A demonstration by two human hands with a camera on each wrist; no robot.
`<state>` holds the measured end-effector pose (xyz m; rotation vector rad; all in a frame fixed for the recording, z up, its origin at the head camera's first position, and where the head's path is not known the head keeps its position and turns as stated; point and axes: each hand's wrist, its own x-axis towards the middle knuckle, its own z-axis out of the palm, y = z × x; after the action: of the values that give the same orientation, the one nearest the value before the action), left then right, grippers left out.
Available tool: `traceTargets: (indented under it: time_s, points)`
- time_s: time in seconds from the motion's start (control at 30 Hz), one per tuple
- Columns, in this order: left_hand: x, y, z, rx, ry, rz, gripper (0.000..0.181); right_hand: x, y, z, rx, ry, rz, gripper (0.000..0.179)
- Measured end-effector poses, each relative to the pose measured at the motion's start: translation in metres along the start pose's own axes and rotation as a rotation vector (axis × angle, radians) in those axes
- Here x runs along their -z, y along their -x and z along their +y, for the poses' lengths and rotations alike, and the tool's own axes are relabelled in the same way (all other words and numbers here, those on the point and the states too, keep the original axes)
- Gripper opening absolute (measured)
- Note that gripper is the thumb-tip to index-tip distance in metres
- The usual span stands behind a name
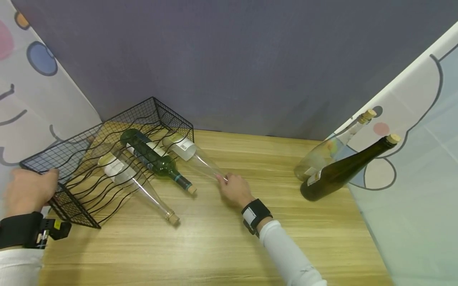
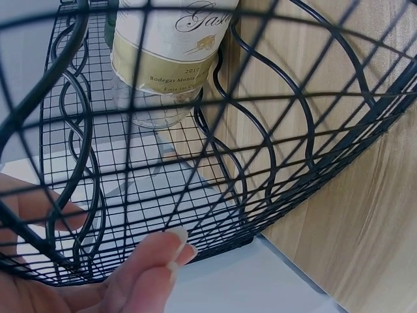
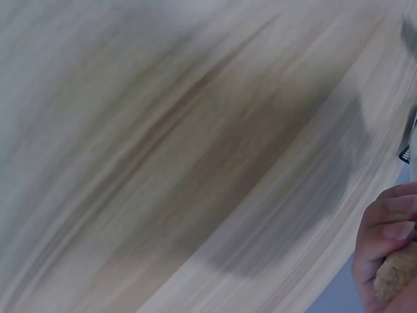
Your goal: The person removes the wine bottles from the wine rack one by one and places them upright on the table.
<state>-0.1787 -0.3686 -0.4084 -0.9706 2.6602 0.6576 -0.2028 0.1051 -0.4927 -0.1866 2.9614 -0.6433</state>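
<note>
A black wire wine rack (image 1: 175, 119) with wavy rods stands on the wooden table. My left hand (image 1: 30, 190) grips its near left end at the rim; in the left wrist view the fingers (image 2: 146, 267) show against the mesh. Three corked bottles lie in the rack, necks towards me: a clear bottle (image 1: 123, 171) with a pale label, a green bottle (image 1: 148, 157) in the middle, and another clear bottle (image 1: 204, 161) on the right. My right hand (image 1: 236, 190) holds that last one by its neck end, its cork (image 3: 396, 279) showing beside the curled fingers.
To the right a clear corked bottle (image 1: 315, 161) and a dark green corked bottle (image 1: 332, 178) stand close together. A grey panel (image 1: 250, 71) rises behind the table, with patterned white side walls (image 1: 411, 171) left and right.
</note>
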Motion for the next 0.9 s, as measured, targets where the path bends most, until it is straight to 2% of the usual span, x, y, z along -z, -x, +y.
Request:
traceTargets:
  time_s: [0.2,0.53,0.9]
  points:
    - [0.0,-0.003,-0.002,0.019,-0.004,0.005,0.084,0.004,0.002,0.004,0.002,0.007,0.01,0.056]
    - [0.0,-0.002,-0.003,0.001,0.0,0.025,0.083,0.008,0.005,0.009,0.005,0.002,0.015,0.058]
    - [-0.002,-0.005,-0.003,0.044,-0.015,-0.006,0.084,0.008,0.006,0.013,0.014,-0.017,0.018,0.053]
